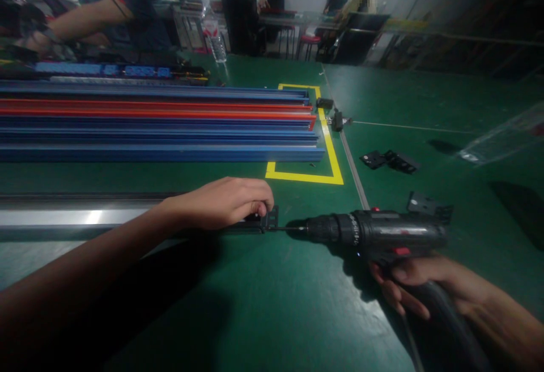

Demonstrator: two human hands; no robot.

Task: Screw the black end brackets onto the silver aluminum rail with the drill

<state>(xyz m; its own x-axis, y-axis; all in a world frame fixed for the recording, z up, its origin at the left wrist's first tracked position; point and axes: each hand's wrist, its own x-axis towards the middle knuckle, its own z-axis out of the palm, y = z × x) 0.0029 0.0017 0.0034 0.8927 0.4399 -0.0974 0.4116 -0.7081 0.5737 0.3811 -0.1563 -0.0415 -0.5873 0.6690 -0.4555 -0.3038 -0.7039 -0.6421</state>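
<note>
My right hand (419, 281) is wrapped round the handle of a black cordless drill (382, 230), which lies level and points left. Its long thin bit (284, 228) reaches the end of a silver and black metal profile (97, 216). At that end sits a small black end bracket (272, 216). My left hand (232, 202) is closed over the bracket and the profile's end, fingers curled down; they hide part of the bracket. The profile runs out of view to the left.
Blue rails (170, 153) and a red rail (170, 110) lie side by side behind, their ends within yellow tape (304, 178). Loose black brackets (402, 162) lie to the right. Plastic bottles (217, 43) stand on the green table (272, 298). A co-worker's arm (85, 20) is at the far left.
</note>
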